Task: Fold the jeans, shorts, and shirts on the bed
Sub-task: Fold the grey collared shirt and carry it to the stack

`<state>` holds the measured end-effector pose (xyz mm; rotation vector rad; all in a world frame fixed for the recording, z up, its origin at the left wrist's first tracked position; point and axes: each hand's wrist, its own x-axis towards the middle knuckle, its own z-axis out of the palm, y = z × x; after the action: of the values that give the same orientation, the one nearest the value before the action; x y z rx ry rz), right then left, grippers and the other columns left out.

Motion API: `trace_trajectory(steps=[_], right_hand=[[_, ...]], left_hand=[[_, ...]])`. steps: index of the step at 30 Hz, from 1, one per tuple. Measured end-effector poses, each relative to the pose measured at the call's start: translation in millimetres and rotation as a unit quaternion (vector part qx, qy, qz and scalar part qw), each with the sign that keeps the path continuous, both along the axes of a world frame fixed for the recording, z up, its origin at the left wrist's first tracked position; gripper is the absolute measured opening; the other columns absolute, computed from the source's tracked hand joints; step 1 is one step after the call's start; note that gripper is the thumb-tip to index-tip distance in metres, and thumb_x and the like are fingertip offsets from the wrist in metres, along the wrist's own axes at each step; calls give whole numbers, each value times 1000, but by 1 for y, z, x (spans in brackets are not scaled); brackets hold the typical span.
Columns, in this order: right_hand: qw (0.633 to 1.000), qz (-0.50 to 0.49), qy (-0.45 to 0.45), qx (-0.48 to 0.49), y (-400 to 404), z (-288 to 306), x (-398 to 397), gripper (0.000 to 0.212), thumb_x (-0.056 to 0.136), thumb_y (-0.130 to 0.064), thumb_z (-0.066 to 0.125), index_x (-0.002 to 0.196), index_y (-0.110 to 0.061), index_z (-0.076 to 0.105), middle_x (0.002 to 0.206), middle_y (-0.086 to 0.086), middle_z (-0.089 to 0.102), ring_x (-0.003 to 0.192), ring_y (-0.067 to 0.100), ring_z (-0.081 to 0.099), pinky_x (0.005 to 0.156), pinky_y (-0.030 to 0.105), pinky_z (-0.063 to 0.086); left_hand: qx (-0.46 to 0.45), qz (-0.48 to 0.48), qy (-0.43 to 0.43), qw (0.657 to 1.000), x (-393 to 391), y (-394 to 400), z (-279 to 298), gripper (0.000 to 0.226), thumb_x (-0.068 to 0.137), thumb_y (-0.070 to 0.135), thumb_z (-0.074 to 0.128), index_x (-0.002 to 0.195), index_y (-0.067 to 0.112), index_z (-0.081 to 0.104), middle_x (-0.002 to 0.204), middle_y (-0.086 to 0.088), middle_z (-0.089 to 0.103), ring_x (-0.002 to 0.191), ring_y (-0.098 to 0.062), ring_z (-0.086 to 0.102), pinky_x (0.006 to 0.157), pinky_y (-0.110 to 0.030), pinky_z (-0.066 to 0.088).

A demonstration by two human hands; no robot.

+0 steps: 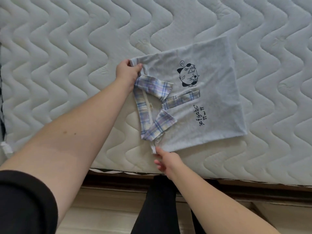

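Left hand [127, 71] grips the far shoulder corner of the shirt [217, 102], fingers curled round the fabric. Right hand [166, 162] pinches the near shoulder corner between fingertips. Shirt: pale blue, plaid collar [152, 105], cartoon print [189, 76], lying flat near the edge of the quilted mattress [67, 56], sides folded in, collar toward the hands. Black sleeve [25, 203] at lower left.

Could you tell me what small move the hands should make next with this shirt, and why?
Probably carry the collar end over toward the far hem, folding the shirt in half. The left hand and right hand each pinch a corner beside the plaid collar, and the shirt lies flat on the mattress.
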<state>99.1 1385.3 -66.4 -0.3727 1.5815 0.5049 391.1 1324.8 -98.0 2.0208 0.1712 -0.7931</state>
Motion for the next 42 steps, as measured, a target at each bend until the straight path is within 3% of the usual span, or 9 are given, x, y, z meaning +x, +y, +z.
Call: trace_trajectory(steps=[7, 13, 18, 22, 28, 31, 34, 37, 42], right_hand=[[995, 16, -19, 100, 37, 4, 51, 40, 94, -49, 58, 102, -11, 67, 88, -2, 71, 57, 9, 60, 44, 18, 41], [923, 316, -119, 183, 6, 23, 52, 56, 97, -60, 40, 98, -11, 69, 87, 0, 76, 60, 7, 65, 50, 18, 42], [886, 393, -243, -30, -65, 31, 91, 31, 98, -41, 53, 98, -15, 70, 86, -1, 75, 59, 4, 64, 52, 19, 44], [811, 443, -297, -241, -123, 26, 138, 12, 98, -25, 58, 101, -20, 68, 95, 2, 73, 71, 9, 64, 64, 26, 49], [641, 540, -322, -440, -168, 17, 191, 17, 97, -27, 57, 110, -31, 67, 102, -11, 68, 91, 6, 61, 76, 6, 43], [542, 630, -284, -478, -180, 2, 213, 37, 96, -26, 53, 134, -30, 53, 133, 0, 56, 122, 22, 50, 103, 33, 39], [512, 691, -228, -456, -192, -9, 234, 54, 97, -22, 47, 149, -23, 31, 146, 0, 46, 133, 27, 42, 110, 43, 29], [492, 717, -216, -443, -204, -16, 245, 53, 95, -31, 54, 144, -22, 39, 142, 4, 47, 130, 30, 43, 107, 46, 32], [486, 764, -219, -364, -215, -14, 258, 39, 84, -42, 70, 106, -11, 59, 87, 6, 58, 85, 27, 56, 70, 32, 42]], left_hand=[[32, -103, -34, 994, 13, -1, 10, 41, 85, 19, 73, 121, 2, 61, 116, -13, 67, 107, -25, 64, 96, -39, 51], [65, -66, -76, 993, 0, 32, 11, 27, 94, 27, 59, 117, 12, 60, 104, -1, 66, 98, -19, 63, 88, -28, 49], [58, 14, -72, 996, -38, 96, 14, 17, 95, 23, 56, 110, 17, 63, 99, 1, 66, 92, -17, 62, 88, -34, 51], [20, 91, -34, 995, -79, 135, 14, 12, 96, 19, 55, 95, 30, 61, 101, 1, 69, 98, -18, 65, 90, -34, 52], [-6, 185, 21, 983, -139, 161, 14, 16, 98, 20, 54, 92, 34, 61, 103, 4, 69, 101, -15, 65, 94, -34, 51], [16, 223, 34, 974, -181, 170, 15, 13, 98, 23, 54, 97, 35, 61, 102, 12, 67, 102, -9, 63, 87, -21, 48], [17, 307, 59, 950, -226, 165, 14, 14, 96, 20, 58, 109, 25, 58, 105, 11, 65, 100, -5, 62, 80, -11, 43], [-39, 420, 154, 893, -257, 145, 13, 29, 94, 28, 63, 120, 17, 56, 116, -2, 65, 105, -14, 62, 97, -33, 48], [-188, 489, 277, 805, -268, 120, 18, 35, 81, 29, 77, 111, 16, 67, 108, -5, 74, 100, -21, 70, 74, -31, 57]])
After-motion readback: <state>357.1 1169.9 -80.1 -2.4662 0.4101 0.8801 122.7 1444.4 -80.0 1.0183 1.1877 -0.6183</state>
